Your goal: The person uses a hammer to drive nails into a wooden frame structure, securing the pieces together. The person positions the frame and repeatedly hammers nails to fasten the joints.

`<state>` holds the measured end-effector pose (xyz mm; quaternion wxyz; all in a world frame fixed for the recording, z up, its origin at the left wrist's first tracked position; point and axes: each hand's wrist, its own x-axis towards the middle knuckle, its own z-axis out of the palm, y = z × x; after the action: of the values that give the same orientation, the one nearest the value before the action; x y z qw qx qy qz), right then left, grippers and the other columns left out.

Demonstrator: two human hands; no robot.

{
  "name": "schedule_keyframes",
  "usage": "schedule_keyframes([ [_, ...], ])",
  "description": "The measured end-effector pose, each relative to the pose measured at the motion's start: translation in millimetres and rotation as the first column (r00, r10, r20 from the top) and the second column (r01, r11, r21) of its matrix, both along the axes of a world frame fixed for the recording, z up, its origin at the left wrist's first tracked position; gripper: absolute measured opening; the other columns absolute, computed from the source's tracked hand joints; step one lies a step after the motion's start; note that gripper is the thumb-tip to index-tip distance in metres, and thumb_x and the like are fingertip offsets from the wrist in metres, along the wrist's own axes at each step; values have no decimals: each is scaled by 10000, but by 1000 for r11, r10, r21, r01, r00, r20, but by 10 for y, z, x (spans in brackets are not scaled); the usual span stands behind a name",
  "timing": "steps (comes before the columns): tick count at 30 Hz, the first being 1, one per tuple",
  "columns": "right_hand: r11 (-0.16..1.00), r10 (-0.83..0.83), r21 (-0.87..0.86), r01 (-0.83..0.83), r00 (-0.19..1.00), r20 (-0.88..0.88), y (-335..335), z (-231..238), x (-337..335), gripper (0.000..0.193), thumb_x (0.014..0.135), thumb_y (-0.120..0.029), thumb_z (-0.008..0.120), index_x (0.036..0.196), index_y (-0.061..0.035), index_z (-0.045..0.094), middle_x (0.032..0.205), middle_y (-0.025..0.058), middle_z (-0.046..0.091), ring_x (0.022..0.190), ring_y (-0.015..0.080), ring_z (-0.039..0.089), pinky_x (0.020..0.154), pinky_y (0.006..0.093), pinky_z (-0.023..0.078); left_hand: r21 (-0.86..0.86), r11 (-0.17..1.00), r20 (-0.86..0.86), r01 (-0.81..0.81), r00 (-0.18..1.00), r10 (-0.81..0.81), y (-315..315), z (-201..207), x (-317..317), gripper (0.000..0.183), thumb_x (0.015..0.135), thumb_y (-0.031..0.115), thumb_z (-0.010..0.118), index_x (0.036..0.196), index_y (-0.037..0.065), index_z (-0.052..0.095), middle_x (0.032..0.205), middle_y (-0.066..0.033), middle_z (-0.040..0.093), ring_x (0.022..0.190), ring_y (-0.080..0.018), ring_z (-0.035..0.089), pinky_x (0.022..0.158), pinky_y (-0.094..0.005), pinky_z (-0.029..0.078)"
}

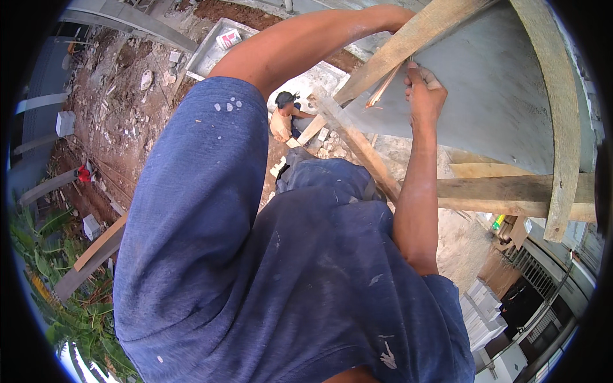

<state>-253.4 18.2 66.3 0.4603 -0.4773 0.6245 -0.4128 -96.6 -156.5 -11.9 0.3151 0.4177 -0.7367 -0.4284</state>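
A pale wooden beam (418,39) slants across the upper right, against a smooth grey surface (498,89). My left hand (402,19) reaches the beam's far side at the top; the wood hides its fingers. Close to the beam's lower edge, my right hand (424,92) is closed, thumb and fingers pinched together. Whatever sits in that pinch is too small to make out. Beside those fingertips, a splintered strip of wood (385,86) hangs from the beam. A shorter board (357,145) crosses the beam's lower end.
Another upright timber (565,121) bends along the right, meeting horizontal beams (504,189). Far below, a person in a cap (284,121) crouches near rubble. A shallow grey trough (207,48) holds a white bucket (228,39). White blocks (482,313) are stacked at lower right; plants (83,319) grow lower left.
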Motion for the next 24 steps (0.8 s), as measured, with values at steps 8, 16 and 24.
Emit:
schedule_keyframes([
  [8,1000,7,-11,-7,999,-32,-8,-30,6,328,887,-242,705,1012,62,707,727,29,623,589,69,482,537,230,382,-337,925,38,177,984,-175,-420,-436,-66,466,882,316,700,1251,41,627,1214,-137,618,1112,-217,561,972,-356,418],
  [16,999,-7,-42,9,999,34,-75,-52,19,293,881,-165,696,1032,86,692,704,24,574,531,68,433,473,221,336,-503,816,63,286,953,-296,-665,-691,-130,478,911,274,680,1305,20,585,1308,-146,566,1204,-221,507,1036,-354,378],
  [24,996,-63,70,47,967,248,-41,56,71,327,857,-150,683,1054,110,675,723,26,566,559,87,455,501,241,348,-581,737,94,344,929,-359,-715,-749,-146,493,940,232,660,1358,-1,543,1403,-155,515,1296,-225,453,1100,-353,338],
])
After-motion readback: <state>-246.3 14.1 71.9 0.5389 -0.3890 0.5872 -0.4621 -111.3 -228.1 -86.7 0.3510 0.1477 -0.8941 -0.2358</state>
